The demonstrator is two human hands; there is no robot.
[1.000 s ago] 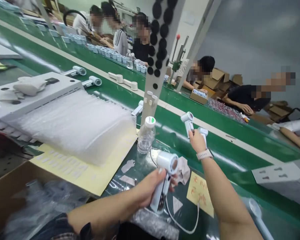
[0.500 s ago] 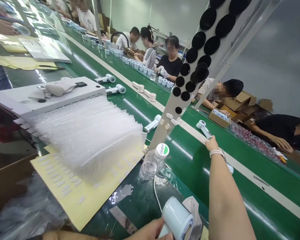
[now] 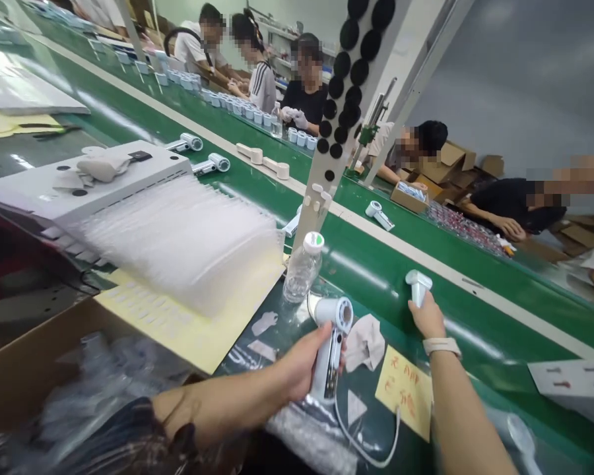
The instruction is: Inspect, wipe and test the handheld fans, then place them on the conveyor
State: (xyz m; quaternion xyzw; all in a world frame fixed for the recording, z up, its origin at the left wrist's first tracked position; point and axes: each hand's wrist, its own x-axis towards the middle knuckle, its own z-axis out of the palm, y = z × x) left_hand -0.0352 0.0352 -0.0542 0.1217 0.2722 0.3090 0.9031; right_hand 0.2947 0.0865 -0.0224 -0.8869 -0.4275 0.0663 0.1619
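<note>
My left hand point(image 3: 304, 361) grips the handle of a white handheld fan point(image 3: 330, 343), held upright above the green bench, its round head facing right. A white cable point(image 3: 371, 442) runs from its base. My right hand point(image 3: 427, 315) is further right on the green conveyor belt point(image 3: 376, 264), closed around the handle of a second white fan point(image 3: 418, 285). A pale watch strap point(image 3: 441, 345) circles that wrist. Another white fan point(image 3: 379, 215) lies on the belt beyond the white strip.
A clear water bottle point(image 3: 303, 267) stands by a slanted post with black discs point(image 3: 344, 86). A stack of bubble-wrap bags point(image 3: 178, 241) lies on yellow sheets, a cardboard box point(image 3: 39, 369) at near left. A cloth point(image 3: 363, 340) and yellow note point(image 3: 406, 389) lie nearby. Several people sit across the belt.
My right hand reached out to the far side of the belt, left one fan there, and has drawn back holding the other. The left hand kept its fan throughout.
</note>
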